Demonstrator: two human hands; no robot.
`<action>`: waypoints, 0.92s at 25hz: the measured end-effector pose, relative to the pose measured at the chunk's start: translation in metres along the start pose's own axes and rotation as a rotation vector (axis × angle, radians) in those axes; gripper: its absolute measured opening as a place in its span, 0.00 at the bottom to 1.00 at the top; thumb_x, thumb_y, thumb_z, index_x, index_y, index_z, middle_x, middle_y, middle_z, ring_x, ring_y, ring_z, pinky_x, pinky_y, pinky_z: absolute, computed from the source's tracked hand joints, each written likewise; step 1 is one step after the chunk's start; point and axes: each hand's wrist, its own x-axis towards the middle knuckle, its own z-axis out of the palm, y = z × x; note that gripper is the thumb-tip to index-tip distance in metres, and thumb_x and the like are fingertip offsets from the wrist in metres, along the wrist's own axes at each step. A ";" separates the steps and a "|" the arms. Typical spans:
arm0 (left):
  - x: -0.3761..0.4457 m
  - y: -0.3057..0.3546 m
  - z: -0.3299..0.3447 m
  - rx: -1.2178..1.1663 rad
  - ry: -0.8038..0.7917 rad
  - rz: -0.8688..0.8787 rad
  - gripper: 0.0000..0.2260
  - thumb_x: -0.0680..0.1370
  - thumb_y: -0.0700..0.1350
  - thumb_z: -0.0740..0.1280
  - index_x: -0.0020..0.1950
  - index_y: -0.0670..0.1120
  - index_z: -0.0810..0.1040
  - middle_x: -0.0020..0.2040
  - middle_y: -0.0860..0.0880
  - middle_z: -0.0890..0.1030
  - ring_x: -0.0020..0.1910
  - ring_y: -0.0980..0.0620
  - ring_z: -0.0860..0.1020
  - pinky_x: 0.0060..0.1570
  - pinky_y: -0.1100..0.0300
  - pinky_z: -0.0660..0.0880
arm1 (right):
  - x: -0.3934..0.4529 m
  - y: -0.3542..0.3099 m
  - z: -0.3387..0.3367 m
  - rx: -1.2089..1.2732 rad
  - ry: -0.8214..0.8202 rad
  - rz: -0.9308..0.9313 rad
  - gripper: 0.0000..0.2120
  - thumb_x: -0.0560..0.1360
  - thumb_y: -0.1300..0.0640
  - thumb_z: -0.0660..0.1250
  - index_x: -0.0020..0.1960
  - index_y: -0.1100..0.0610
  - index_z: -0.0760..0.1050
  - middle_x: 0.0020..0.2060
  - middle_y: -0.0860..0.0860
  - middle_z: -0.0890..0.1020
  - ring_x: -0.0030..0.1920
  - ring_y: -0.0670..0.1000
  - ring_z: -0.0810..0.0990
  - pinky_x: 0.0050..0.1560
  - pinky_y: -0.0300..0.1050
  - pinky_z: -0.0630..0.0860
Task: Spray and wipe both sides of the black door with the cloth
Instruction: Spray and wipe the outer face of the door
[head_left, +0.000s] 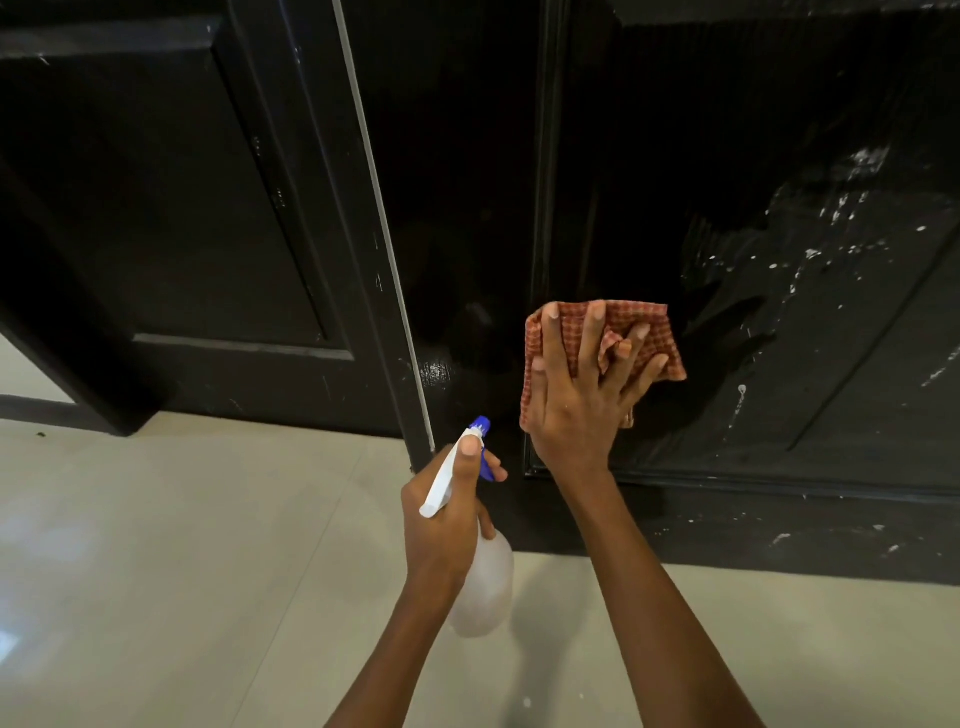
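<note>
Lower part of the black door (649, 156), seen from above, with its recessed panel wet and streaked where white specks remain toward the right. The cloth (657, 338), an orange checked rag, lies flat against the panel near its lower left corner, placed there, it appears, so that the palm can bear evenly on the surface while wiping. The right hand (576, 395) presses it to the door with fingers straight and spread apart, the tips of the middle fingers bunching a small fold of fabric. The left hand (447, 514) grips the spray bottle (480, 587) by the neck below and left of the cloth, thumb laid along the white head, forefinger curled at the blue trigger, the nozzle aimed toward the door's lower edge, presumably kept ready for the next burst. A second dark panelled leaf (156, 208) stands to the left; pale floor tiles (182, 571) run beneath.
</note>
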 end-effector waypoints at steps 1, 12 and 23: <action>0.000 -0.001 -0.001 0.007 -0.004 -0.008 0.18 0.72 0.62 0.57 0.38 0.51 0.79 0.32 0.60 0.82 0.26 0.58 0.77 0.26 0.69 0.74 | -0.009 0.001 0.005 0.016 0.002 0.020 0.31 0.86 0.44 0.55 0.83 0.44 0.43 0.82 0.50 0.35 0.80 0.62 0.32 0.75 0.72 0.39; -0.011 -0.004 -0.008 0.080 -0.033 -0.024 0.24 0.69 0.66 0.56 0.41 0.48 0.81 0.33 0.54 0.81 0.31 0.59 0.79 0.28 0.73 0.74 | -0.195 0.031 0.037 0.018 -0.561 0.131 0.58 0.70 0.44 0.78 0.83 0.49 0.39 0.82 0.57 0.39 0.78 0.71 0.47 0.74 0.75 0.44; -0.030 0.003 0.010 0.098 -0.157 -0.073 0.24 0.71 0.66 0.57 0.38 0.48 0.80 0.38 0.50 0.84 0.27 0.50 0.77 0.30 0.58 0.78 | -0.199 0.128 -0.023 -0.009 -0.589 0.389 0.36 0.82 0.42 0.54 0.83 0.45 0.40 0.83 0.56 0.41 0.80 0.70 0.45 0.74 0.77 0.49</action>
